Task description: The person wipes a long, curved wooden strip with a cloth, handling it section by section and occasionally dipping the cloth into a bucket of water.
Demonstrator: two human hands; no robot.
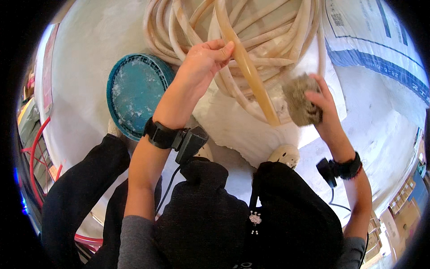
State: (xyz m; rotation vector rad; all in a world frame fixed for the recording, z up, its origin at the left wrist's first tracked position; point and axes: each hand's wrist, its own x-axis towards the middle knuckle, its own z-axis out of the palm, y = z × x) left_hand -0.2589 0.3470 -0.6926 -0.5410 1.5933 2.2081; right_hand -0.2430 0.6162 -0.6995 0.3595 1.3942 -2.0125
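Observation:
My left hand (207, 60) pinches a translucent yellowish hose (247, 71) between thumb and fingers. The hose's free end slants down toward the right, cleaner than the rest. My right hand (326, 102) grips a dirty grey rag or sponge-like pad (301, 99), slightly blurred, just right of the hose end. From what I can see, the pad does not wrap round the hose. Behind my hands lies a large coil of pale, dusty hose (277, 40).
A round teal bucket (134, 96) with white residue stands left of my left forearm. White sheeting (237, 143) lies under the coil. A blue-and-white printed sack (380, 45) sits at the far right. A black-trousered leg (85, 184) and a red hose (35, 152) are at the left.

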